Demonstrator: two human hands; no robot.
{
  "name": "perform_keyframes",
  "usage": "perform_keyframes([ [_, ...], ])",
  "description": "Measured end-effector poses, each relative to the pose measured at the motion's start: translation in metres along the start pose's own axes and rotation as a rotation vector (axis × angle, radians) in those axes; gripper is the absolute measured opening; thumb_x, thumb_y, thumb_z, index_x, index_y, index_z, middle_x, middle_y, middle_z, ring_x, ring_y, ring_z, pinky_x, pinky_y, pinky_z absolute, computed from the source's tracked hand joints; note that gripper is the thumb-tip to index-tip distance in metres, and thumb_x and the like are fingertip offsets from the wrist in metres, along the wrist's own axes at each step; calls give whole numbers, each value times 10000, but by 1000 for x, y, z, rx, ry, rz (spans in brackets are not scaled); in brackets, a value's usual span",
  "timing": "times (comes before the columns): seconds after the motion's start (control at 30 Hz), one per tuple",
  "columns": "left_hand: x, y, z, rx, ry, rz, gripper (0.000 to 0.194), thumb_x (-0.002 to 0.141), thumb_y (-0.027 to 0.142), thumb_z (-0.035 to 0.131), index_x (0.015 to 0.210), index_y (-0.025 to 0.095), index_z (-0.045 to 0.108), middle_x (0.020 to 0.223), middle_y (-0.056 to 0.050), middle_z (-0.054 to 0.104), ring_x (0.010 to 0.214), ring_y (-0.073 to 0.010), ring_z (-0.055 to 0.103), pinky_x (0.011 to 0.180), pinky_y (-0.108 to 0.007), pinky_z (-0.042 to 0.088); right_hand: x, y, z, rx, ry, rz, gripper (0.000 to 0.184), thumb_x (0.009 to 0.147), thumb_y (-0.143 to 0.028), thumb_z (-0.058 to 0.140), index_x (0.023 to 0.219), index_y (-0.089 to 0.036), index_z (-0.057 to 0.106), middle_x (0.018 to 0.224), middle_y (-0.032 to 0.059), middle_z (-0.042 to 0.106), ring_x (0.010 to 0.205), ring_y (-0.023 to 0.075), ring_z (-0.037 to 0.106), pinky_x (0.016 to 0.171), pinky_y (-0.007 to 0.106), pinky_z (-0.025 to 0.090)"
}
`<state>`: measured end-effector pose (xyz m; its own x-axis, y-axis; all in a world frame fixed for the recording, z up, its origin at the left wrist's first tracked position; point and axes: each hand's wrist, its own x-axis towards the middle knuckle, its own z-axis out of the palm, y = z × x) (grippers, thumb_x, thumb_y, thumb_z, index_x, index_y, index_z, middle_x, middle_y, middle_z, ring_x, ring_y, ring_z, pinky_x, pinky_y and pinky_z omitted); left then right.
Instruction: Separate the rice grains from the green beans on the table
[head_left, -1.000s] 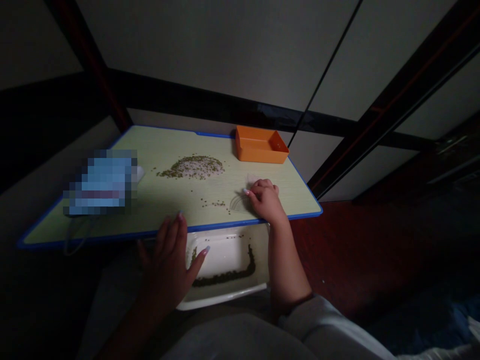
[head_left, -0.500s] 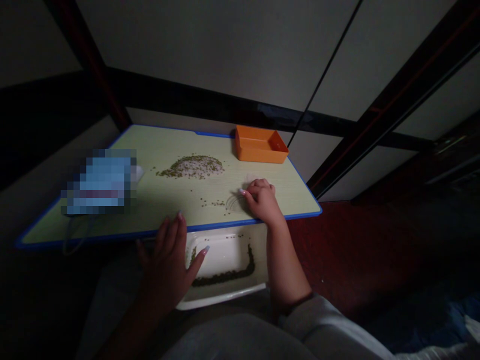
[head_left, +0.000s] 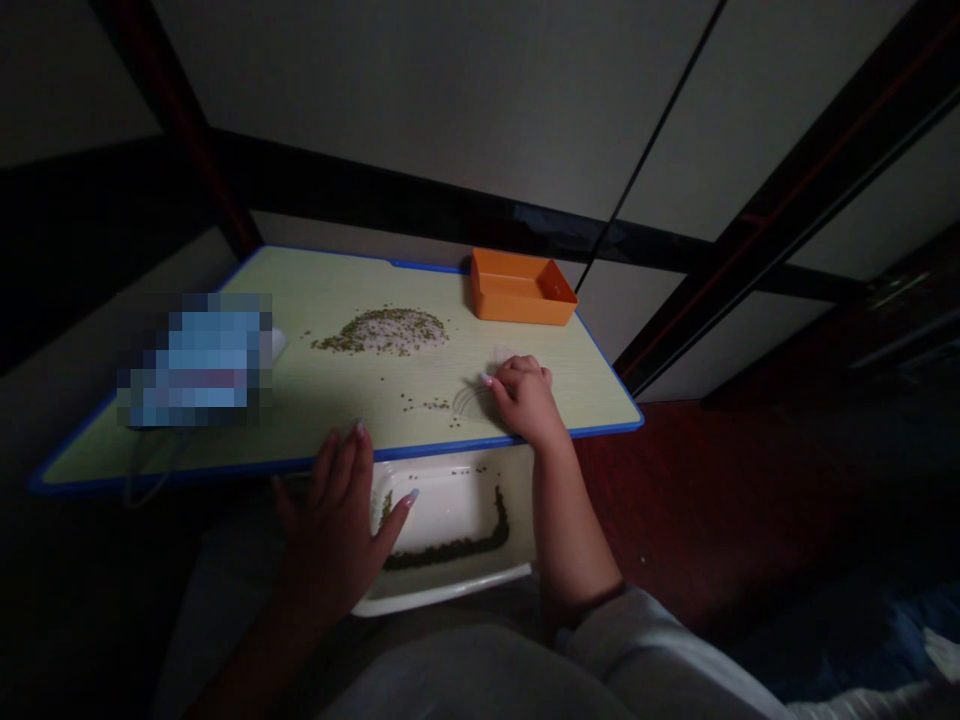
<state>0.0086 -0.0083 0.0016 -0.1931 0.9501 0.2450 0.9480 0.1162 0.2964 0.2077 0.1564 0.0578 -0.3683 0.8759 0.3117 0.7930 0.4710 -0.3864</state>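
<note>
My right hand [head_left: 523,400] rests low on the pale yellow tabletop near its right front, fingers curled over a clear, see-through thing with curved ridges [head_left: 471,403]. Most of that thing is hidden under the hand. Beside it lie a few scattered green beans [head_left: 427,405]. Farther back is a pile of green beans mixed with small pale grains [head_left: 394,332]. My left hand [head_left: 337,520] is open, fingers spread, its fingertips at the blue front edge of the table. Below that edge, between my arms, sits a white basin [head_left: 442,598] with dark green beans [head_left: 454,552] along its inner sides.
An orange open box [head_left: 523,308] stands at the back right of the table [head_left: 330,290]. A blurred-out bluish object [head_left: 202,365] lies on the left, with a thin loop hanging over the edge. Cabinet panels [head_left: 420,110] rise behind the table. Dark red floor shows at the right.
Almost nothing differs. The view has shifted slightly; both hands, the beans and the box keep their places.
</note>
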Motion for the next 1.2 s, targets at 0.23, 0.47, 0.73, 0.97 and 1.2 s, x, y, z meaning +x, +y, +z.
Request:
perform_keyframes([
  [0.23, 0, 0, 1, 12, 15, 5, 746, 948, 491, 297, 1558, 141, 49, 1600, -192, 303, 1517, -333, 174, 1160, -723, 91, -1, 0, -2, 37, -27, -45, 275, 962, -337, 535, 782, -197, 689, 974, 64, 651, 1052, 219, 497, 890, 368, 295],
  [0.47, 0, 1, -1, 2, -1, -5, 744, 949, 495, 293, 1557, 141, 52, 1612, -185, 279, 1525, -315, 151, 1175, -703, 64, 0, -1, 1, 42, -4, -60, 290, 971, -340, 531, 768, -192, 676, 943, 54, 648, 1030, 211, 505, 876, 357, 294],
  [0.73, 0, 0, -2, -8, 1, 9, 750, 942, 505, 284, 1553, 124, 73, 1608, -195, 282, 1520, -329, 158, 1160, -723, 68, 2, -9, 5, -25, -53, -101, 317, 982, -403, 517, 810, -194, 681, 972, 69, 643, 1044, 226, 488, 870, 361, 292],
  [0.97, 1, 3, -2, -12, -7, -12, 755, 934, 506, 278, 1559, 136, 69, 1611, -192, 278, 1522, -329, 159, 1169, -711, 62, 3, -21, 9, -136, -54, -130, 370, 997, -447, 467, 868, -193, 704, 983, 97, 635, 1032, 247, 464, 852, 375, 295],
  [1.2, 1, 2, -1, -16, -5, -2, 753, 941, 504, 280, 1559, 138, 55, 1608, -188, 288, 1518, -330, 168, 1161, -723, 70, 2, -35, 14, -147, -93, -223, 378, 998, -468, 461, 908, -203, 715, 1004, 92, 636, 1054, 246, 461, 857, 376, 298],
])
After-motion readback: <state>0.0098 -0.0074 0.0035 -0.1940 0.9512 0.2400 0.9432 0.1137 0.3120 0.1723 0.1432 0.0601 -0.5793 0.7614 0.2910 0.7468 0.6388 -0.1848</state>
